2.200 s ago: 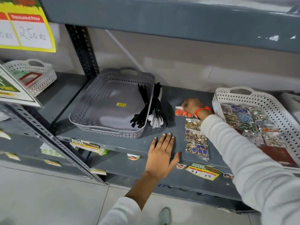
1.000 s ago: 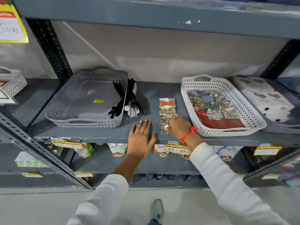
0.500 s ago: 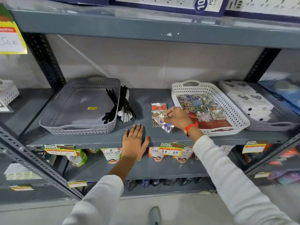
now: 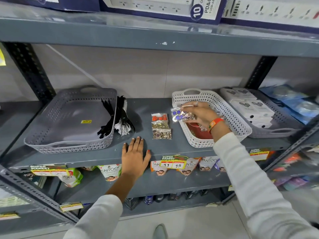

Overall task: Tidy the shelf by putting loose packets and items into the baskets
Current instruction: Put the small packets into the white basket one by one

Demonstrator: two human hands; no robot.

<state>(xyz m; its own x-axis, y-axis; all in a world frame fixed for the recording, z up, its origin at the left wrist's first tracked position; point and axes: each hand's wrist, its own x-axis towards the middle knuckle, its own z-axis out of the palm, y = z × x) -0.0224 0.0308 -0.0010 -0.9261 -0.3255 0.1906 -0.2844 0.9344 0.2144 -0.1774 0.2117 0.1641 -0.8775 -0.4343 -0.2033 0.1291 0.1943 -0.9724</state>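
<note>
My right hand (image 4: 198,114) pinches the blue-stud packet (image 4: 178,114) over the white basket (image 4: 241,125), seemingly to drop it in; left hand (image 4: 134,156), fingers flat, steadies me on the shelf (image 4: 96,157); three packets (image 4: 161,125) wait left of the basket.

Head view looks forward and down, close to the shelf (image 4: 155,149), edges perhaps blurred.

Held packet (image 4: 180,115): clear, blue round pieces inside, tilted above the white basket's left rim.
Loose packets (image 4: 160,125): three in a column, flat on the shelf (image 4: 148,107) between the baskets.
White basket (image 4: 238,123): perforated, partly filled.
Grey basket (image 4: 69,147): perforated, black strips (image 4: 107,121) against its right wall.
</note>
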